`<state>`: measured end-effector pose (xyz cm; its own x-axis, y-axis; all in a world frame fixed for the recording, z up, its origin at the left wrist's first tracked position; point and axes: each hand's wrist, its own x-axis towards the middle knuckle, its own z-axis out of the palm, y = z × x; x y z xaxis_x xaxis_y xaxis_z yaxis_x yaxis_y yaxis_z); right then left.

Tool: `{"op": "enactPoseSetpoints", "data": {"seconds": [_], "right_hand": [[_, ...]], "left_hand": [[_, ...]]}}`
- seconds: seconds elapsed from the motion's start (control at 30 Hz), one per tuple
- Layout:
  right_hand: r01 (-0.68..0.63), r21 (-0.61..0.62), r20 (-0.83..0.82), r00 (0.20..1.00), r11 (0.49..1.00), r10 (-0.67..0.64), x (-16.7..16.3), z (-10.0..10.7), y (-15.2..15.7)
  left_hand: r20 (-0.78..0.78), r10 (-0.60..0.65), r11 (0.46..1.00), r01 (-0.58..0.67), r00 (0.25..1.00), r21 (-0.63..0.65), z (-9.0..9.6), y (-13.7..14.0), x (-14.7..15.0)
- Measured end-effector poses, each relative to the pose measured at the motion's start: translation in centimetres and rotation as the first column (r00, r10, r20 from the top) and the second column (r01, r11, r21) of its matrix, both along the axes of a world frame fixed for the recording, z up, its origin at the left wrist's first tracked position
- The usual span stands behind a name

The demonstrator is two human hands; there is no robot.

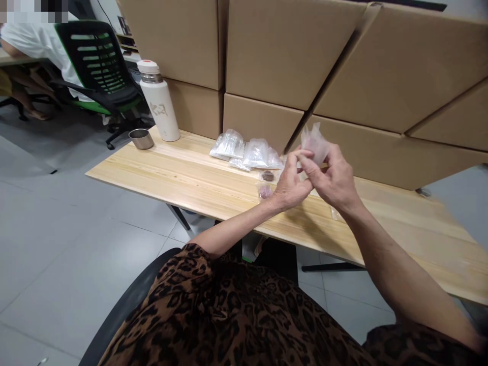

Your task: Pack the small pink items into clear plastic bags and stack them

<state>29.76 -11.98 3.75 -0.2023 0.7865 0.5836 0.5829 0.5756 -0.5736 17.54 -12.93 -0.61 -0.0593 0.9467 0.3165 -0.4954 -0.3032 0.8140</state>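
Note:
Both of my hands are raised above the wooden table (160, 175), meeting at a small clear plastic bag (315, 142). My left hand (290, 184) pinches the bag's lower edge with thumb and fingertips. From the other side, my right hand (332, 180) grips the same bag. Below my hands, two small dark items lie on the table: a brown one (267, 176) and a purplish one (264, 191). A pile of clear plastic bags (244, 151) lies just behind them.
A white bottle (159, 101) and a small metal cup (141, 138) stand at the table's far left corner. Large cardboard boxes (290, 56) are stacked along the back. Another person sits on a green and black office chair (99, 66) at far left. Grey tiled floor lies below.

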Motion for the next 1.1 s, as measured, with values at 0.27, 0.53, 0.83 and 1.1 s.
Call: {"op": "enactPoseSetpoints", "data": {"seconds": [0.27,0.53,0.83,1.1], "right_hand": [[-0.081,0.067,-0.189,0.978,0.994,0.092,1.2,0.0,1.7],[0.128,0.396,-0.335,0.942,0.909,0.014,2.2,-0.7,1.6],[-0.122,0.432,0.162,0.985,0.893,0.056,3.9,-4.9,-0.5],[-0.233,0.382,0.215,0.964,0.894,0.159,3.4,-10.1,-2.4]], "left_hand": [[0.078,0.075,0.99,-0.083,0.994,0.111,-0.6,2.2,1.2],[0.049,0.071,0.972,-0.058,0.996,-0.228,1.0,2.1,-2.8],[0.295,-0.576,0.642,0.645,0.762,-0.414,2.2,0.6,-5.6],[-0.33,-0.203,0.976,0.161,0.922,-0.149,2.3,1.0,-6.8]]}}
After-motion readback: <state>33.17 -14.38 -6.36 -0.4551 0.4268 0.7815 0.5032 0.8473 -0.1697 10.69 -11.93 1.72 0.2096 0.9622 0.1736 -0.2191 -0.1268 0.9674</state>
